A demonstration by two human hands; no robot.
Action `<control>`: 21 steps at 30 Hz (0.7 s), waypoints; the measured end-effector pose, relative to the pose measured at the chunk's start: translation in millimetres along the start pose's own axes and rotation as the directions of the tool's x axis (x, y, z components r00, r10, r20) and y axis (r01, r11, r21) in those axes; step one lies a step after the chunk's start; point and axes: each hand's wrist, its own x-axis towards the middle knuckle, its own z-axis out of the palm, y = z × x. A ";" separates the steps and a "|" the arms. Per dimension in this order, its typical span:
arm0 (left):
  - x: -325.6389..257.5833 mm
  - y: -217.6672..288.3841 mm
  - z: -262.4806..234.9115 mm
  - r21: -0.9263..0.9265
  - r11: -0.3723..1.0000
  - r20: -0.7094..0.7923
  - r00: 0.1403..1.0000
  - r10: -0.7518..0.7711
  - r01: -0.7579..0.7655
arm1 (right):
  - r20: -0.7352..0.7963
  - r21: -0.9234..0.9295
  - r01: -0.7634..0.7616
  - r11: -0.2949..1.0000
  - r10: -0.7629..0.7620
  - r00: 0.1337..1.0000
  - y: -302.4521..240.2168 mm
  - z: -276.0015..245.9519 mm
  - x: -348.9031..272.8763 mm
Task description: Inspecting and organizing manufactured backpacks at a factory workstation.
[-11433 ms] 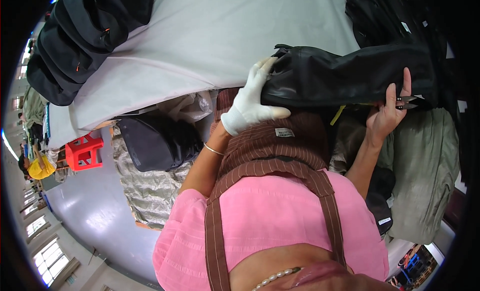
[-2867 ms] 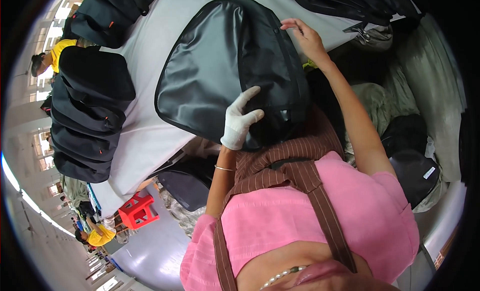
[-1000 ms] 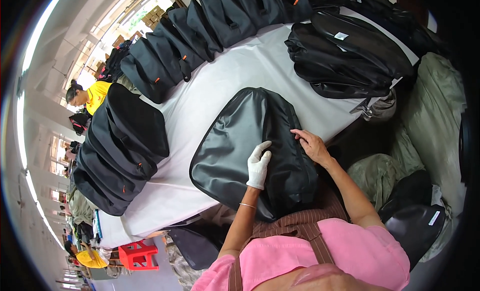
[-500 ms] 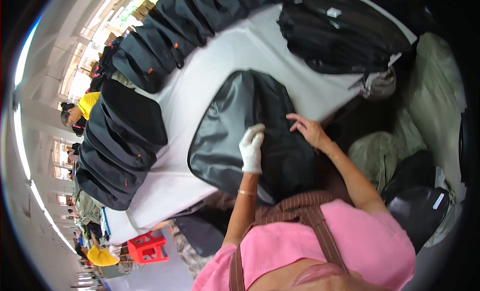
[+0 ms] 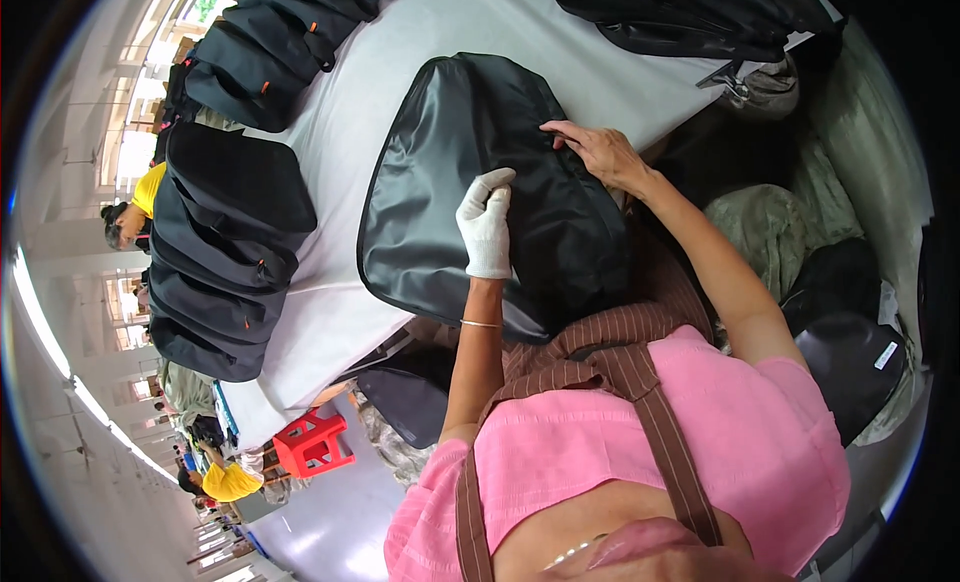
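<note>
A large black bag (image 5: 420, 192) lies on the white-covered table in front of me, its left half glossy and its right half duller. It looks flat, with a rounded, edged outline. My left hand (image 5: 485, 222), in a white glove, rests over its middle with the fingers curled closed; whatever they hold, if anything, is hidden. My bare right hand (image 5: 605, 157) reaches across the bag's upper right edge. Its fingers are stretched out and touch the black material there.
Stacked dark bags (image 5: 225, 252) line the table's left side, and more (image 5: 290, 42) stand at the far left. A black pile (image 5: 690, 17) lies far right. Grey-green cloth (image 5: 765, 232) and a black piece (image 5: 845, 367) are at my right. A red stool (image 5: 315, 444) stands lower left; people in yellow work beyond.
The view has shifted, so the table and bags sit higher in the picture. Both hands stay on the black bag in nearly the same places.
</note>
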 end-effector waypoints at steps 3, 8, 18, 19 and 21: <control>-2.5 0.6 -1.4 -0.040 0.999 -0.028 0.999 0.022 -0.023 | 0.101 -0.023 0.002 1.000 0.000 0.995 -1.7 0.7 3.4; -7.3 6.0 -6.7 -0.113 0.993 -0.102 0.995 0.009 -0.021 | 0.102 -0.096 0.195 0.976 -0.185 0.977 -8.4 -4.6 0.5; -52.4 54.3 -85.9 0.011 0.992 -0.262 0.958 -0.115 0.123 | -0.346 0.290 0.180 0.940 -0.073 0.935 23.2 -49.3 -14.1; -51.2 57.3 -88.3 0.011 0.999 -0.240 0.970 -0.045 0.049 | -0.393 0.273 0.141 0.952 -0.024 0.919 18.5 -48.9 -18.7; -38.2 68.3 -88.9 0.460 0.887 -0.069 0.995 0.074 -0.034 | -0.409 0.341 0.216 0.915 -0.063 0.911 1.5 -39.8 -22.0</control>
